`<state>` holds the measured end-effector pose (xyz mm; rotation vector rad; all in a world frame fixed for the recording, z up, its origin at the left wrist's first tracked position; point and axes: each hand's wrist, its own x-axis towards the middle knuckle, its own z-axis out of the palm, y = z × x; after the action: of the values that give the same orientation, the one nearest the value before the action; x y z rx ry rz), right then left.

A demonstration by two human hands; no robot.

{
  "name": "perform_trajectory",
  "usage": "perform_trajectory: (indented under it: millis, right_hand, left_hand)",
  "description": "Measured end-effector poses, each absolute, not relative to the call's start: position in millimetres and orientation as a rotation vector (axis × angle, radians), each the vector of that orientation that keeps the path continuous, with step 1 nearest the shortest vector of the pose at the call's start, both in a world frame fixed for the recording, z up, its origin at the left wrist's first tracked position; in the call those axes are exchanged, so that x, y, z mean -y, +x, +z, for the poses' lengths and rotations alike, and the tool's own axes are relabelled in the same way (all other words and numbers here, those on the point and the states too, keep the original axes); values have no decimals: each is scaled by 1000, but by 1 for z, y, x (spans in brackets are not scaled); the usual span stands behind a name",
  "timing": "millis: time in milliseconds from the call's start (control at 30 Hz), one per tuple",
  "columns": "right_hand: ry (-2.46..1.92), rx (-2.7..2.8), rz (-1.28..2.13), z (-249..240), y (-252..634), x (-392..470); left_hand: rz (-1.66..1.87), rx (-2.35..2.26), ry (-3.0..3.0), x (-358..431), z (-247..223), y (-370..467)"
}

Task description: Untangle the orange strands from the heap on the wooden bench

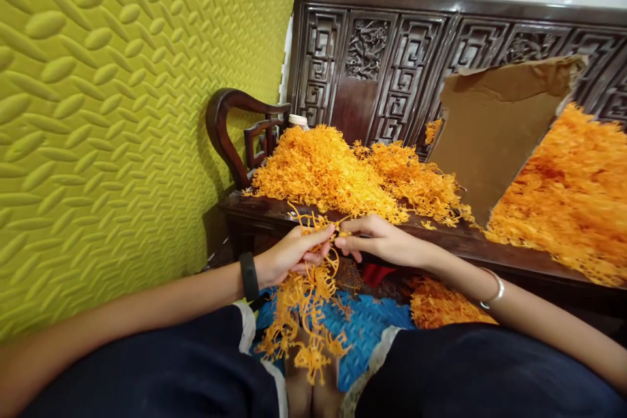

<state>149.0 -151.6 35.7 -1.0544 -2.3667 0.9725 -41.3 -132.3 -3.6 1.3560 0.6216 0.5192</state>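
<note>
A cluster of stringy orange plastic pieces point(311, 313) hangs down between my knees. Its upper end is gripped in my left hand point(296, 251), thumb pressed against the fingers. My right hand point(375, 240) meets the left from the other side, its thumb and index finger pinched on an orange strand at the top of the cluster. Just beyond both hands, a heap of similar orange pieces point(328, 170) lies on the dark wooden bench point(431, 230).
A brown cardboard sheet point(494, 130) leans on the carved backrest point(365, 104), beside a larger orange pile point(573, 189). A white-capped container point(298, 121) stands behind the heap. Yellow textured matting point(108, 130) rises at left; blue matting point(365, 333) lies below.
</note>
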Motion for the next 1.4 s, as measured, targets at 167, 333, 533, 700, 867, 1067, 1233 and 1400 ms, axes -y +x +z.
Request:
perform_trajectory:
  millis: [167,333,533,700,867,1067,1233,1400]
  right_hand:
    - [-1063,2557,1176,41,166,156]
    - [-1084,2687,1519,48,175,160]
    - [-1156,2724,1636,57,184,167]
    - [-1133,2736,1533,58,191,168]
    - [-1149,2712,1331,59,195,172]
    - [-1306,2526,957,66,193,183]
    - [-1312,2641,666,62,171,185]
    - [-1307,2700,130,55,160,183]
  left_hand:
    - [371,-558,1561,136,-2,-44]
    - [254,-430,1675,142,0,-35]
    - [208,-377,1702,149,6,-30]
    - [263,-403,1683,148,3,-30]
    - [310,-452,1646,146,2,-30]
    - [460,-583,1561,146,7,-28]
    - [463,-500,1517,152,10,-20]
    - [394,-454,1532,152,5,-21]
